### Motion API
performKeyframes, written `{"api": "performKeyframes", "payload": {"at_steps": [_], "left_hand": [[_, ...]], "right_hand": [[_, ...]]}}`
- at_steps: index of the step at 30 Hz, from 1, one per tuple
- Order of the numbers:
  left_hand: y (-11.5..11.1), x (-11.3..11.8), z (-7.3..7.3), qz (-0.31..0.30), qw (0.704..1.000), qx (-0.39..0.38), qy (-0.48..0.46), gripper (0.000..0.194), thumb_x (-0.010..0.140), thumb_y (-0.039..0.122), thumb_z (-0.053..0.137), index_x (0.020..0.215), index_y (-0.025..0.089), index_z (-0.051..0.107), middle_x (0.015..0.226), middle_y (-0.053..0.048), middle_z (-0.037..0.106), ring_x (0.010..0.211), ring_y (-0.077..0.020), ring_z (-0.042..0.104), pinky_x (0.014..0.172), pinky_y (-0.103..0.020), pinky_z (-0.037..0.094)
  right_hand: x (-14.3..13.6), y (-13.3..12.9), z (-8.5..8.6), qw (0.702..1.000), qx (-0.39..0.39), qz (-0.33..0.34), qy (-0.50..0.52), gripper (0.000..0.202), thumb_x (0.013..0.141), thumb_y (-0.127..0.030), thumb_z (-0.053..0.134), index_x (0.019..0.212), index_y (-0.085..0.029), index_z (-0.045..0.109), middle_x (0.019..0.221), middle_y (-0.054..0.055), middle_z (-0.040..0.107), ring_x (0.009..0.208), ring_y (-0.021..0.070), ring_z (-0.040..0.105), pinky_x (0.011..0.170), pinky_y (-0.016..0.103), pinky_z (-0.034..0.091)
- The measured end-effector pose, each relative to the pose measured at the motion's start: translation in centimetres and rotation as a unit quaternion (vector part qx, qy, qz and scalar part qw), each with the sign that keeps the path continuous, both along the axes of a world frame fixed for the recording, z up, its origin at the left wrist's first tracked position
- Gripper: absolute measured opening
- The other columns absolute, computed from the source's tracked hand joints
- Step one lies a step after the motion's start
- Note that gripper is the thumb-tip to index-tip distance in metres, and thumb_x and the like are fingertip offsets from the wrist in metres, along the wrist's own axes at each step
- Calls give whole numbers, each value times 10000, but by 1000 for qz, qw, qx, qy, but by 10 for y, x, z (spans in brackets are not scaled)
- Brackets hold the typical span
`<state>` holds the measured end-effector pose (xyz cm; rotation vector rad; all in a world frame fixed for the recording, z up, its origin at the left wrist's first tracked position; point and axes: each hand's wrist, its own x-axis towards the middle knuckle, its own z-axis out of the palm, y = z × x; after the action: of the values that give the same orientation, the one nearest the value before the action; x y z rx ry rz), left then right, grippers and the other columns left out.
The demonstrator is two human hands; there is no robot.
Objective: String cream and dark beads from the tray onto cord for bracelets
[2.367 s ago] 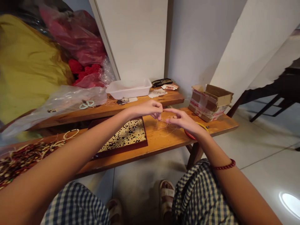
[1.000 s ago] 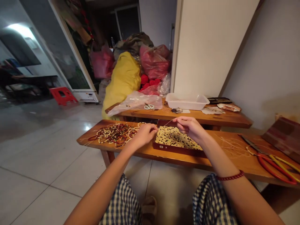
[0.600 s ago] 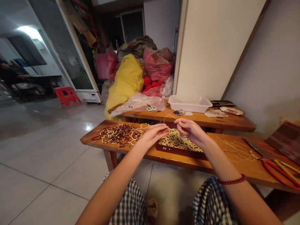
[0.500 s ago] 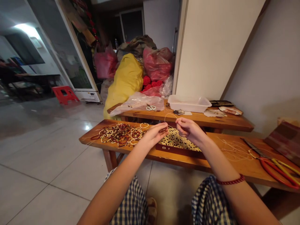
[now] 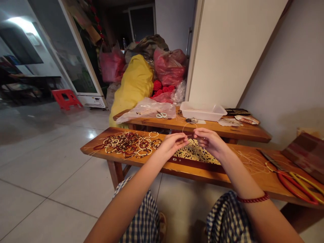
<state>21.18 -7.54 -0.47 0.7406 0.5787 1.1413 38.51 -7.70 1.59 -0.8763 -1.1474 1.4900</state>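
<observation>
Above a dark red box of small cream and dark beads (image 5: pixel 196 150), both my hands hold a thin pale cord (image 5: pixel 186 124) that arcs up between them. My left hand (image 5: pixel 174 143) pinches one end at its fingertips, where a short tip sticks out to the right. With thumb and fingers closed, my right hand (image 5: pixel 209 140) grips the other side, and a bit of cord shows below its fingers. A pile of beaded bracelets (image 5: pixel 129 143) lies left of the box on the wooden bench (image 5: pixel 97 143).
Loose cord (image 5: pixel 249 162) and red-and-yellow-handled pliers (image 5: pixel 298 184) lie on the bench at right. On the bench behind are a white plastic tub (image 5: pixel 204 111), scissors (image 5: pixel 161 115) and a plastic bag (image 5: pixel 144 109). A yellow sack (image 5: pixel 134 84) and a red stool (image 5: pixel 66 99) stand farther back.
My hands have shifted slightly right, and the cord's loop between them now stands rounder. A cord tip now shows beside my left fingertips. The view has shifted a little.
</observation>
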Motion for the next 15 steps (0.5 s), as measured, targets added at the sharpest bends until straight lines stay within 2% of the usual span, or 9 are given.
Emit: {"api": "performKeyframes", "payload": {"at_steps": [5,15], "left_hand": [[-2,2,0,-7,1000,-8,-8,45,740,32,613,749,59,648,720,-84,669,687,-120,642,851,-333,525],[-2,4,2,-20,998,-42,-46,86,762,7,564,754,58,633,711,-78,654,687,-117,638,814,-298,537]], "right_hand": [[1,1,-5,1000,-5,2,20,219,624,-235,762,806,-173,657,597,-46,440,468,31,209,433,229,100],[-2,0,-8,999,-3,-12,34,238,605,-221,777,815,-175,675,610,-42,438,483,35,225,432,221,114]]}}
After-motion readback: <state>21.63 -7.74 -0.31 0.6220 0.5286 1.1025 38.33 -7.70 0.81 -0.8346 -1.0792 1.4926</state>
